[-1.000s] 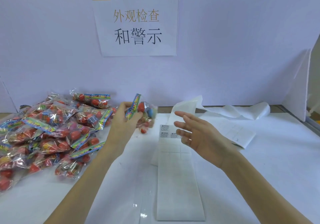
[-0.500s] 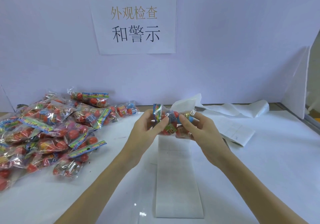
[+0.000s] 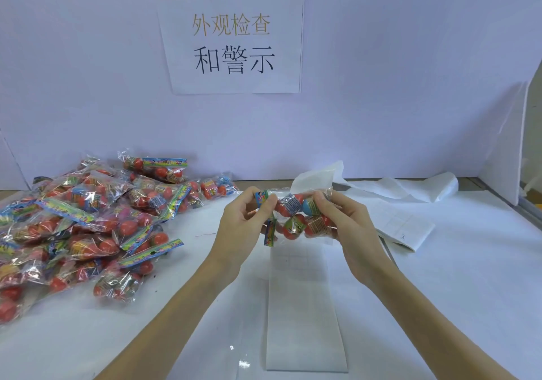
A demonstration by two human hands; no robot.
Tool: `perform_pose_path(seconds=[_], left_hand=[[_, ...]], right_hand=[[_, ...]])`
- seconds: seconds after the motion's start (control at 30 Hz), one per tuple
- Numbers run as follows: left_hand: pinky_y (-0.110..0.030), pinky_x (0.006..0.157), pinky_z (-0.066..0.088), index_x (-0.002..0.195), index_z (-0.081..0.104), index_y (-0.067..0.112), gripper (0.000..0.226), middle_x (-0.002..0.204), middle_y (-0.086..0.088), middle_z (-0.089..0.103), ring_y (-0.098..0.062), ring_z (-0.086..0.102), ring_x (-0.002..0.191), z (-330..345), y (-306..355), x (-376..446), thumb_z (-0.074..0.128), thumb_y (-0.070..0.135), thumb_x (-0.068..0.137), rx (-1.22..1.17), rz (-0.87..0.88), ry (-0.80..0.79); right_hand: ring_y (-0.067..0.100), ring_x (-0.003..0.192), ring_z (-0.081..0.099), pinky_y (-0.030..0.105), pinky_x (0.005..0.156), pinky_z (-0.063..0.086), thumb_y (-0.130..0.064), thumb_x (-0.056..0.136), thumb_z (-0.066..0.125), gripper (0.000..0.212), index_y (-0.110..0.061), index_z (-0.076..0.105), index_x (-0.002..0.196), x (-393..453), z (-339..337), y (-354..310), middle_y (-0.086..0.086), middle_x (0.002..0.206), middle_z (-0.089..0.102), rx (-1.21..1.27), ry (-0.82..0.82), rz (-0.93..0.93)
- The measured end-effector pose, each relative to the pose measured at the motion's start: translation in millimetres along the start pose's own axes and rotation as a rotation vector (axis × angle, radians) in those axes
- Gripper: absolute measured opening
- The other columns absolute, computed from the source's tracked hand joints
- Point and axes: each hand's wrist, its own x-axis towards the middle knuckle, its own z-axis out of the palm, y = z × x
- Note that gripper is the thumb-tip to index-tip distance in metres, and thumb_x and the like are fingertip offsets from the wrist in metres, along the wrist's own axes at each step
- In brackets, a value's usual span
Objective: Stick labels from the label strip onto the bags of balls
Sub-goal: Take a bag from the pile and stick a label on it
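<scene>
Progress looks early, as far as can be judged: a large heap of clear plastic bags of red balls (image 3: 88, 227) lies along the left edge of the white bench (image 3: 469, 291), and no stuck label can be made out on any of them. One clear plastic bag of red and blue balls with a colourful header card (image 3: 296, 218) is held up above the middle of the bench, between both hands. The left hand (image 3: 243, 227) pinches its header end between thumb and curled fingers; the right hand (image 3: 349, 227) grips the opposite end, fingers curled round the balls. Neither hand holds a label.

Directly beneath the held bag, the long white label strip (image 3: 305, 315) lies flat, running from the middle of the bench toward the near edge. Faint grid lines show near its far end, but whether labels remain there is hidden behind the bag and hands. Peeling a label and pressing it onto this bag appears not yet done, and the heap is left after that.

More white backing paper (image 3: 410, 189) curls loosely along the far edge, and a folded white sheet (image 3: 407, 227) rests toward the right. Behind the bench stands a pale lilac wall carrying a white paper sign with Chinese characters (image 3: 231, 36). A white panel (image 3: 504, 144) closes off the right side.
</scene>
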Motion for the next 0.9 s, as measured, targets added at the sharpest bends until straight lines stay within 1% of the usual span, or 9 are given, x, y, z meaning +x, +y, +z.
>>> perform_pose_path(seconds=[0.17,0.27,0.37,0.47,0.57,0.63,0.73,0.8,0.9], left_hand=[[-0.029,0.057,0.058,0.096,0.059,0.003,0.029,0.092,-0.007,0.075,-0.018,0.073,0.068,5,-1,-3,0.056,0.029,0.107,-0.011,0.008,0.000],[-0.032,0.062,0.060,0.097,0.061,0.005,0.027,0.093,-0.012,0.071,-0.019,0.070,0.071,6,-3,-3,0.056,0.030,0.107,0.050,0.024,0.033],[-0.037,0.066,0.061,0.098,0.064,0.010,0.024,0.091,-0.009,0.071,-0.029,0.070,0.076,6,-3,-3,0.056,0.030,0.107,0.095,0.037,0.058],[-0.029,0.062,0.058,0.100,0.064,0.010,0.023,0.090,-0.005,0.072,-0.017,0.070,0.073,7,-2,-5,0.054,0.029,0.108,0.094,0.054,0.070],[-0.025,0.054,0.055,0.101,0.061,0.013,0.014,0.078,0.008,0.069,-0.008,0.066,0.065,7,0,-6,0.054,0.023,0.108,0.060,0.083,0.083],[-0.023,0.052,0.052,0.099,0.057,0.013,0.013,0.072,0.013,0.064,-0.007,0.063,0.061,7,0,-6,0.055,0.022,0.108,0.034,0.084,0.104],[-0.022,0.053,0.052,0.099,0.054,0.009,0.016,0.071,0.010,0.061,-0.007,0.061,0.062,6,0,-5,0.055,0.023,0.107,0.027,0.065,0.119],[-0.021,0.052,0.049,0.098,0.052,0.008,0.018,0.070,0.007,0.058,-0.007,0.056,0.059,5,-1,-5,0.055,0.022,0.108,0.008,0.053,0.115],[-0.022,0.046,0.045,0.094,0.048,0.010,0.020,0.065,0.004,0.054,-0.012,0.049,0.052,6,-1,-6,0.051,0.023,0.110,-0.009,0.043,0.090]], right_hand=[[0.018,0.073,0.068,0.026,0.066,0.058,-0.032,0.105,0.058,0.028,-0.016,0.080,0.110,1,1,0,0.013,0.101,0.078,0.062,0.051,0.060],[0.018,0.068,0.066,0.027,0.067,0.058,-0.032,0.105,0.060,0.026,-0.015,0.079,0.110,2,1,2,0.010,0.096,0.078,0.027,0.064,0.045],[0.016,0.069,0.069,0.027,0.066,0.058,-0.031,0.103,0.063,0.020,-0.019,0.079,0.107,1,2,3,0.008,0.096,0.078,-0.041,0.088,0.010],[0.017,0.075,0.074,0.034,0.067,0.061,-0.027,0.104,0.063,0.016,-0.017,0.075,0.108,0,4,1,0.006,0.095,0.078,-0.166,0.112,-0.057],[0.020,0.086,0.076,0.048,0.081,0.062,-0.031,0.105,0.059,0.019,-0.019,0.073,0.109,0,6,-9,-0.001,0.096,0.077,-0.342,0.092,-0.112],[0.019,0.086,0.076,0.050,0.083,0.062,-0.031,0.106,0.058,0.021,-0.019,0.075,0.104,0,7,-18,-0.005,0.093,0.077,-0.375,0.068,-0.130],[0.015,0.091,0.076,0.048,0.086,0.063,-0.030,0.105,0.060,0.021,-0.022,0.078,0.100,1,4,-28,-0.008,0.094,0.078,-0.402,0.033,-0.098],[0.018,0.090,0.077,0.047,0.087,0.064,-0.030,0.105,0.061,0.021,-0.023,0.080,0.099,1,2,-29,-0.004,0.096,0.080,-0.373,0.015,-0.036],[0.022,0.078,0.077,0.042,0.074,0.066,-0.024,0.107,0.059,0.026,-0.021,0.083,0.097,0,1,-25,0.005,0.095,0.080,-0.187,0.041,0.070]])
